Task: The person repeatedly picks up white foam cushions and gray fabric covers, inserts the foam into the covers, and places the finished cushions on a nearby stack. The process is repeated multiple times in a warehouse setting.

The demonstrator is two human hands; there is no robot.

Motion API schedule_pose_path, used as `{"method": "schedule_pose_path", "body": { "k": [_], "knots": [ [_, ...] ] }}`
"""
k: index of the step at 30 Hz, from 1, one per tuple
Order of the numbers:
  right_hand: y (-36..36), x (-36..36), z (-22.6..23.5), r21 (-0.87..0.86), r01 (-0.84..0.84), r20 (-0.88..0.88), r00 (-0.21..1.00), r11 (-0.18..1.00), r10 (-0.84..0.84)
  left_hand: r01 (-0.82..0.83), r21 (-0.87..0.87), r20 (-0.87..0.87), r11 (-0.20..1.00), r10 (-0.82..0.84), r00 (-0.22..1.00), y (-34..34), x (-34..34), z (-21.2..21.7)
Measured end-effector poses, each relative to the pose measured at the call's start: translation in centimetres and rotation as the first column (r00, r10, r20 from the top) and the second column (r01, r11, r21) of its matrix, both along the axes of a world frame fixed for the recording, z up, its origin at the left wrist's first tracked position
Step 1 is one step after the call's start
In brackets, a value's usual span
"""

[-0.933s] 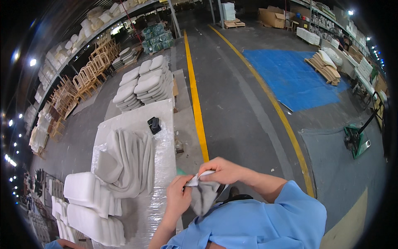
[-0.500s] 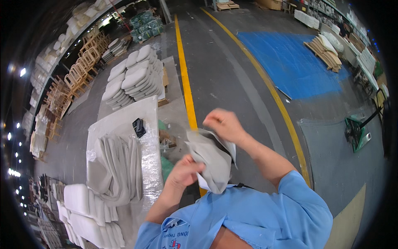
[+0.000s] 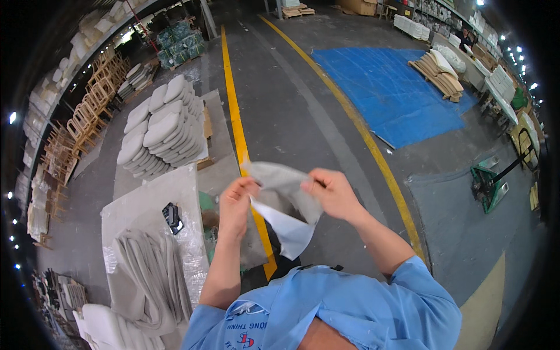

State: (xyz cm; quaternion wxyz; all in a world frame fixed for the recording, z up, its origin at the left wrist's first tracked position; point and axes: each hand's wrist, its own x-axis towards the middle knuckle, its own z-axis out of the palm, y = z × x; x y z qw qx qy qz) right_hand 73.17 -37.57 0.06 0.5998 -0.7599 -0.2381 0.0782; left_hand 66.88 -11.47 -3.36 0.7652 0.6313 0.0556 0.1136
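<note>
The left hand and the right hand pinch a grey cloth cover between them, fingers pressed on its top edge; it hangs in the air above the yellow floor line, its pale lining showing; to the near left a table bears folded grey covers; farther left stand stacked cushions.

- Fabric cover: plain grey outside, white lining showing.
- Sleeves: light blue.
- Floor: dark grey, crossed by yellow lines.
- Tarpaulin: bright blue.
- Stacked cushions: pale grey.
- Pallet jack: green.
</note>
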Motion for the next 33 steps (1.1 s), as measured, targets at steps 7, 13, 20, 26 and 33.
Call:
{"method": "schedule_pose_path", "body": {
  "k": [7,13,20,26,33],
  "knots": [
    [6.0,11.8,-1.7,0.589,0.332,-0.402,0.911,0.736,-0.089,-0.051,0.435,-0.051,0.899,0.081,0.995,-1.0,8.3,-2.7],
    [14.2,15.6,-1.6,0.646,0.311,-0.457,0.889,0.697,0.027,-0.102,0.478,0.219,0.872,-0.006,0.976,1.2,19.8,-7.3],
    [17.9,23.7,1.5,0.729,0.310,-0.468,0.877,0.611,0.113,-0.177,-0.044,-0.066,0.983,0.174,0.983,19.7,30.4,-15.1],
    [13.0,36.4,-5.9,0.667,0.485,-0.650,0.751,0.566,0.121,-0.302,0.413,-0.102,0.859,0.373,0.922,29.4,37.8,-10.4],
    [23.2,51.0,-4.9,-0.193,0.367,0.388,0.880,0.910,-0.273,-0.170,0.503,0.066,0.847,0.158,0.985,29.1,48.2,-0.6]
  ]
}}
